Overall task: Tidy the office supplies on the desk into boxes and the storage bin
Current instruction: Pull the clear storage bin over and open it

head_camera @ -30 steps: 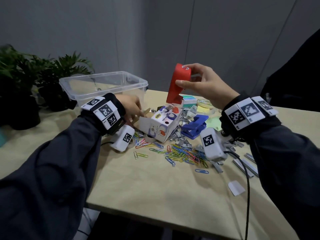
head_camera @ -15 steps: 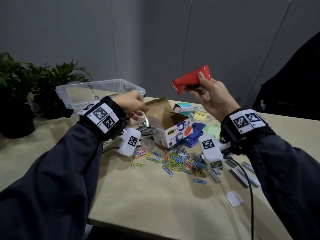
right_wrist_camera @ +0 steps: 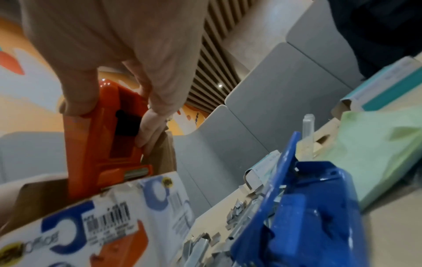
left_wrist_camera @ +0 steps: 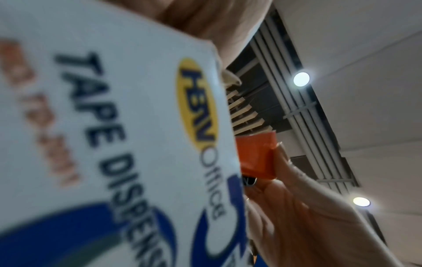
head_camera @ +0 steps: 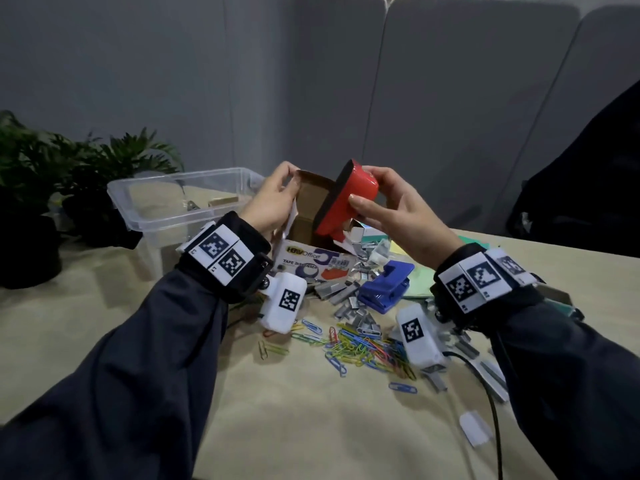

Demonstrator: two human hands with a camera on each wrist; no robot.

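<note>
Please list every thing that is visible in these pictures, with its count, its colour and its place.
tape dispenser: one, red, partly inside the box mouth
tape dispenser box: one, white and blue, open, at the desk's middle
storage bin: one, clear, far left on the desk
paper clips: many, mixed colours, scattered in front
staples: many strips, silver, beside the box
hole punch: one, blue, right of the box
plants: dark green, far left
left hand: holds the box flap
right hand: grips the dispenser
</note>
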